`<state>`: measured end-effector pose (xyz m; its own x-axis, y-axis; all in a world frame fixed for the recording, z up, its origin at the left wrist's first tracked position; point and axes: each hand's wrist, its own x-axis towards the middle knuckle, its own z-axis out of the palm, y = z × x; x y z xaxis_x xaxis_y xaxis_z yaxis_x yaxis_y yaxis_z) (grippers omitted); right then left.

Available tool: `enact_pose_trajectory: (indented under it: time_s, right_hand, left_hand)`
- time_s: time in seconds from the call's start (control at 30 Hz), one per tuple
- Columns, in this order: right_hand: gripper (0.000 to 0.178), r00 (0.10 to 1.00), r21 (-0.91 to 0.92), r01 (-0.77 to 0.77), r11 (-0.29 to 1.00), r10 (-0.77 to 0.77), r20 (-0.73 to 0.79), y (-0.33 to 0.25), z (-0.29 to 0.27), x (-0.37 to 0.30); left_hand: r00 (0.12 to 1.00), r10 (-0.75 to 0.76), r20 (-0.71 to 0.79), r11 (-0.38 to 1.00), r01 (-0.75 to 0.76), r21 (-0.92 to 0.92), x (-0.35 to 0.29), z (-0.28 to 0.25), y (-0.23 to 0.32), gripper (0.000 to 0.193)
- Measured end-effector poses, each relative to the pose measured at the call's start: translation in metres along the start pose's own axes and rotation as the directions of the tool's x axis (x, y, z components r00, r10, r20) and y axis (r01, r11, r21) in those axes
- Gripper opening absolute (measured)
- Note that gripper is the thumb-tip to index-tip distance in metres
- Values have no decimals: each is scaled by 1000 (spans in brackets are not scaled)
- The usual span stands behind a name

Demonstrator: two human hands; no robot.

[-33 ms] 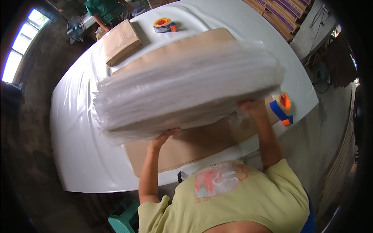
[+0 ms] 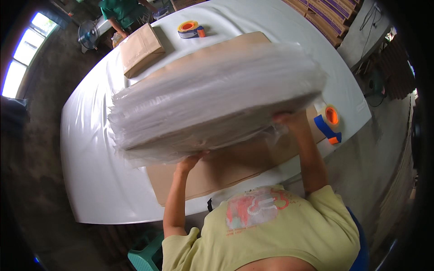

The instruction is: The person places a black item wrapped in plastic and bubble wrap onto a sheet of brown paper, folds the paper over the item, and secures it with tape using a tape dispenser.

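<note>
The long, flat bundle of translucent plastic film (image 2: pixel 217 99) has edged slightly away from you and to your left at its right end since the earlier frame, and your bare right hand (image 2: pixel 285 118) has shifted a little with it. Your bare left hand (image 2: pixel 193 158) is at the bundle's near long edge, partly curled, with some fingers hidden by the plastic, so you cannot tell how far it closes. Your right hand holds the same edge nearer the right end, but blur hides how tightly its fingers bend. The bundle lies tilted above the flat brown cardboard sheet (image 2: pixel 217 178), its near edge raised, on the table covered in glossy white sheeting (image 2: pixel 95 180). Just beyond its right end sits an orange-cored tape roll in a blue-and-orange dispenser (image 2: pixel 326 129). A second, similar yellow-and-orange tape roll (image 2: pixel 187 28) and a closed brown cardboard box (image 2: pixel 141 49) rest on the far side.
</note>
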<state>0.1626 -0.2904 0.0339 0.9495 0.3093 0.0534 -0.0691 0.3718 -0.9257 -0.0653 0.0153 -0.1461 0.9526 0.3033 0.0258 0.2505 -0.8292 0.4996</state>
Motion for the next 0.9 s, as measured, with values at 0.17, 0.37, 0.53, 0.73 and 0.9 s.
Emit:
enact_pose_trajectory:
  time_s: [0.17,0.37,0.53,0.73,0.9]
  right_hand:
    - [72,995,-371,-46,927,76,66,-37,28,-16]
    - [80,953,-502,-11,865,162,258,14,2,-21]
    - [78,865,-848,403,345,160,476,150,-85,-37]
    - [66,939,-820,234,523,96,329,55,-132,-18]
    - [71,989,-52,140,989,-137,58,39,-38,9]
  left_hand:
    - [997,-79,-9,833,61,-550,-11,-62,14,91]
    - [865,131,-484,181,-501,-846,34,-156,122,73]
    - [834,-213,-510,406,-399,-822,51,-145,141,50]
    - [797,-246,-552,403,-434,-806,33,-138,115,55]
    - [708,-550,-443,124,-456,-881,34,-121,99,83]
